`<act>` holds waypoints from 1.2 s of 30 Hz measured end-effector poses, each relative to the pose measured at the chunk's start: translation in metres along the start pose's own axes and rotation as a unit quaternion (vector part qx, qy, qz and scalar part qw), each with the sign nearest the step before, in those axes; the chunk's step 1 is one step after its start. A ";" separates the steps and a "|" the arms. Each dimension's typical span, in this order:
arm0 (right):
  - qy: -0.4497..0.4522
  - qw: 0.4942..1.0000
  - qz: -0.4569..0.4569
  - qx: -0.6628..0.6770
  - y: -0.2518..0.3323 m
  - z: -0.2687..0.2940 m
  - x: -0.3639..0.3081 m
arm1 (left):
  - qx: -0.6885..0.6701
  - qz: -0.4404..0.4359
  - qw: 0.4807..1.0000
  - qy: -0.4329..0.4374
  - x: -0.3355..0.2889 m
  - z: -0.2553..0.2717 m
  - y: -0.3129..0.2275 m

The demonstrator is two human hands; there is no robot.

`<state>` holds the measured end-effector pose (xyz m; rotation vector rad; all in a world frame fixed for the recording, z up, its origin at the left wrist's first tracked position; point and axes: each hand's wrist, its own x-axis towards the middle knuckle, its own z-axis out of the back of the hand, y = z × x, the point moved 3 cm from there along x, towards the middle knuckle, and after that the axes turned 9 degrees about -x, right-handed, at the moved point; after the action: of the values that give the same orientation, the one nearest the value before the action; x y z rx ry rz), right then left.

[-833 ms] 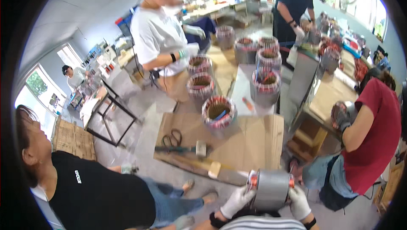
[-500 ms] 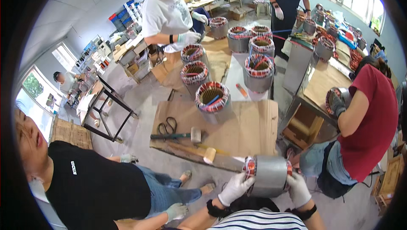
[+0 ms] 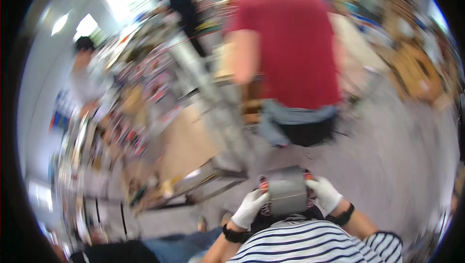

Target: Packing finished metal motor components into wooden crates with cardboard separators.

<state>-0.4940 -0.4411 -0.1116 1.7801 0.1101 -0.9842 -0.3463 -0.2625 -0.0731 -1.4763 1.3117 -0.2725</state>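
Observation:
A grey cylindrical motor stator (image 3: 287, 191) lies on its side between my hands, close to my body. Red and white copper windings bulge from both of its ends. My left hand (image 3: 250, 208), in a white glove, is closed on the left winding end. On the opposite end, my right hand (image 3: 325, 194), gloved as well, grips the windings and the rim. Black bands circle both my wrists. The stator's underside and some of my fingertips are hidden.
A person in a red shirt (image 3: 295, 45) sits ahead with their back to me. Left of them stands a cardboard-topped workbench (image 3: 189, 137) with blurred stators. Another person in black (image 3: 180, 1) stands farther back. A wooden crate (image 3: 419, 71) is at the right.
My view has swung to the right, so the workbench now lies at the left and the red-shirted person ahead. The stator stays in both hands, nearer my body.

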 end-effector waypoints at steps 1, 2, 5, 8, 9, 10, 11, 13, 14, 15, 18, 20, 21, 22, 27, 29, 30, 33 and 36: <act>-0.029 0.999 0.013 -0.035 0.000 0.019 -0.011 | -0.036 0.065 0.997 -0.012 0.009 -0.016 0.018; -0.059 0.997 0.020 -0.044 0.005 0.043 -0.028 | -0.069 0.056 0.996 0.014 0.022 -0.042 0.029; -0.153 0.988 0.017 -0.009 -0.033 0.120 -0.070 | 0.005 0.122 0.989 0.085 0.058 -0.117 0.060; -0.215 0.974 0.032 0.061 -0.077 0.191 -0.106 | 0.071 0.139 0.976 0.155 0.097 -0.188 0.093; -0.233 0.965 0.052 0.110 -0.087 0.211 -0.114 | 0.089 0.158 0.966 0.185 0.107 -0.210 0.100; -0.233 0.951 0.060 0.194 -0.086 0.225 -0.129 | 0.130 0.165 0.954 0.214 0.112 -0.242 0.096; -0.238 0.950 0.050 0.195 -0.091 0.248 -0.142 | 0.136 0.173 0.946 0.239 0.124 -0.261 0.109; -0.310 0.928 0.058 0.197 -0.095 0.291 -0.169 | 0.157 0.155 0.918 0.329 0.148 -0.321 0.116; -0.332 0.924 0.067 0.177 -0.092 0.312 -0.184 | 0.180 0.144 0.907 0.354 0.162 -0.345 0.123; -0.354 0.913 0.076 0.187 -0.099 0.333 -0.188 | 0.179 0.144 0.910 0.345 0.177 -0.368 0.127; -0.347 0.906 0.087 0.225 -0.092 0.392 -0.185 | 0.176 0.139 0.901 0.370 0.218 -0.427 0.132; -0.337 0.910 0.074 0.232 -0.089 0.440 -0.180 | 0.236 0.184 0.879 0.371 0.257 -0.465 0.142; -0.330 0.914 0.074 0.225 -0.108 0.465 -0.173 | 0.232 0.180 0.884 0.365 0.275 -0.485 0.152; -0.356 0.918 0.111 0.136 -0.135 0.496 -0.168 | 0.241 0.151 0.884 0.371 0.293 -0.511 0.164; -0.457 0.862 0.161 0.148 -0.102 0.646 -0.192 | 0.279 0.202 0.843 0.414 0.384 -0.675 0.197; -0.430 0.832 0.087 0.338 -0.085 0.693 -0.208 | 0.256 0.252 0.825 0.436 0.407 -0.726 0.205; -0.439 0.829 0.085 0.336 -0.086 0.723 -0.215 | 0.255 0.250 0.814 0.459 0.418 -0.760 0.202; -0.463 0.808 0.068 0.358 -0.084 0.815 -0.253 | 0.251 0.267 0.782 0.504 0.447 -0.871 0.214; -0.489 0.786 0.059 0.373 -0.073 0.895 -0.296 | 0.246 0.315 0.755 0.520 0.476 -0.976 0.244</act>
<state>-1.2295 -1.0336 -0.0702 1.6440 -1.1784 -1.9021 -1.0359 -1.1355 -0.1119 -0.2711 2.2883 -0.9883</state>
